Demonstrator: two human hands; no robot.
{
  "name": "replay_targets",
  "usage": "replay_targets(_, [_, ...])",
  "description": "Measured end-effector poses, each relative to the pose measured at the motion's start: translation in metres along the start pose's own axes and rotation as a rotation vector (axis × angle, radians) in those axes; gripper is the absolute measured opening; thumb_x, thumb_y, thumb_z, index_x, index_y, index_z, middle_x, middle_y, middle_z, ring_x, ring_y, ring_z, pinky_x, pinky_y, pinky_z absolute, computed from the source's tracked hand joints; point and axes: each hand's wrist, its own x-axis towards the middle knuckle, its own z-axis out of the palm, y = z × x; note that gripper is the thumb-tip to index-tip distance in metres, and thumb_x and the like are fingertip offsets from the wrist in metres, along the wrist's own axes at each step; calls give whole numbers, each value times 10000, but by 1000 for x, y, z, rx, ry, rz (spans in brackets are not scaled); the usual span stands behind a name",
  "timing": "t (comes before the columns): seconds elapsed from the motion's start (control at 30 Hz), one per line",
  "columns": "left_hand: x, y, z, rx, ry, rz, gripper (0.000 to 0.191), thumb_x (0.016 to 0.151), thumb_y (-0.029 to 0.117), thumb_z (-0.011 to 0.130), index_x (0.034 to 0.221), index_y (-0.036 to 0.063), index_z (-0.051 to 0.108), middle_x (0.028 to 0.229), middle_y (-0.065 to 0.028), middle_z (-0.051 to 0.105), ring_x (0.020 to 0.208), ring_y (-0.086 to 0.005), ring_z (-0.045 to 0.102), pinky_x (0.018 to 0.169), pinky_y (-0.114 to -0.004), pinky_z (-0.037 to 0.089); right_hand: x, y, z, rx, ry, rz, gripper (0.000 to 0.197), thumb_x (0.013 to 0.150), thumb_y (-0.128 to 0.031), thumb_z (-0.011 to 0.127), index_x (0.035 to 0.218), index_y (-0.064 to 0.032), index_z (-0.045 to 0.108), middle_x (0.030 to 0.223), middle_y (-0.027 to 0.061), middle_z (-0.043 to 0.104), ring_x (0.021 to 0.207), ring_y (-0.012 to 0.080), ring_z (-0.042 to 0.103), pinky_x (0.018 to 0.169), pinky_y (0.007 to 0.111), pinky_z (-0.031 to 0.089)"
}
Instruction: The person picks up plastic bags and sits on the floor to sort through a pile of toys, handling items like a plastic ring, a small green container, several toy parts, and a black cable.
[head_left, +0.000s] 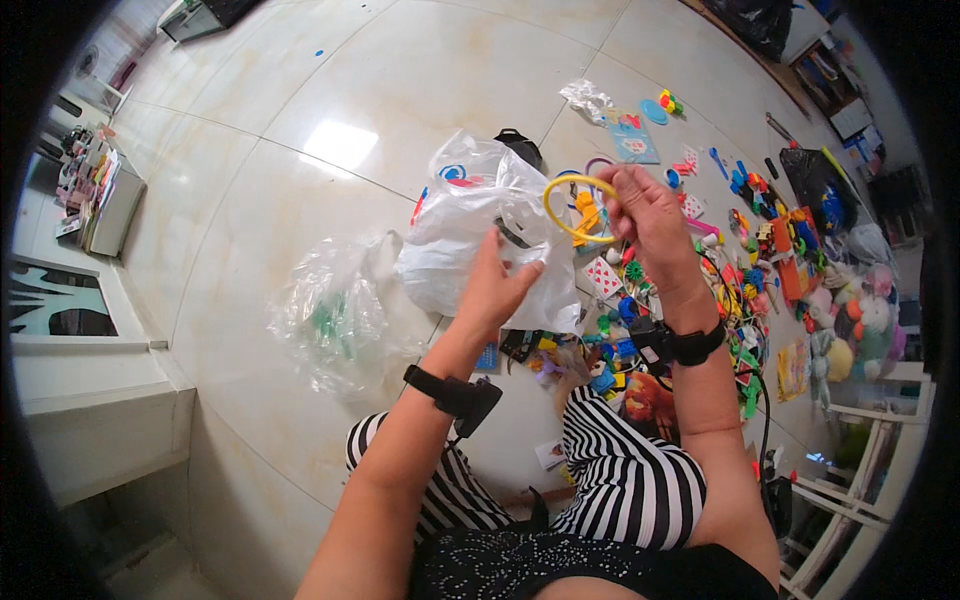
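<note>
My right hand (651, 217) holds a yellow plastic ring (556, 217) by its right side, raised over the scattered toys. My left hand (501, 283) is at the front of a white plastic bag (442, 259), its thumb and fingers spread by the bag's opening. Its fingertips look blurred, and whatever lies inside the bag is mostly hidden. Behind the yellow ring, a purple ring (598, 162) and a yellow toy (587, 214) partly show. On the floor left of the white bag rests a clear plastic bag (349, 300) with something green in it.
A spread of small colourful toys (626, 349) covers the floor at right, with a playing card (602, 277) among them. Stuffed toys (862, 315) and a black bag (806, 180) lie farther right. A black object (519, 146) stands behind the white bag. White cabinetry (97, 420) borders the left.
</note>
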Motion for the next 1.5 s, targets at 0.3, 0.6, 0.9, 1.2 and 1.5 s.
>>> replay_targets(0.3, [-9,10,6,367,-332,-63,848,738,247,755,1437,139,286,921,-123,657,750,-206,634,678,-318,508,17,-20,25,289,35,-184,270,966,-232,524,1111,-10,575,714,-38,469,573,25,370,523,160,319])
replay_targets(0.6, [-16,22,15,650,-375,-64,426,787,147,706,1153,1,543,911,-154,653,741,-251,624,677,-347,499,1,-42,18,207,158,-402,222,965,-203,524,1071,-19,588,718,-27,481,561,26,347,499,172,289])
replay_targets(0.9, [-36,49,-28,-376,125,143,177,906,164,583,1015,27,608,747,14,584,605,-27,468,529,-178,357,33,116,38,-437,-23,13,300,902,-208,571,1170,-75,551,878,67,614,685,166,596,631,278,495])
replay_targets(1.2, [-27,38,-16,-338,-52,-153,223,910,210,589,1038,31,559,752,-22,604,662,-60,545,535,-207,423,80,136,-91,-859,208,-58,211,816,-238,613,927,-67,668,896,120,667,815,296,643,726,372,502])
replay_targets(1.5, [-17,41,-27,-366,-12,-276,187,917,188,561,1040,48,546,742,-17,591,558,-23,419,497,-171,318,168,236,-147,-1139,307,193,234,826,-201,619,997,-42,640,1058,180,622,982,338,596,834,412,477])
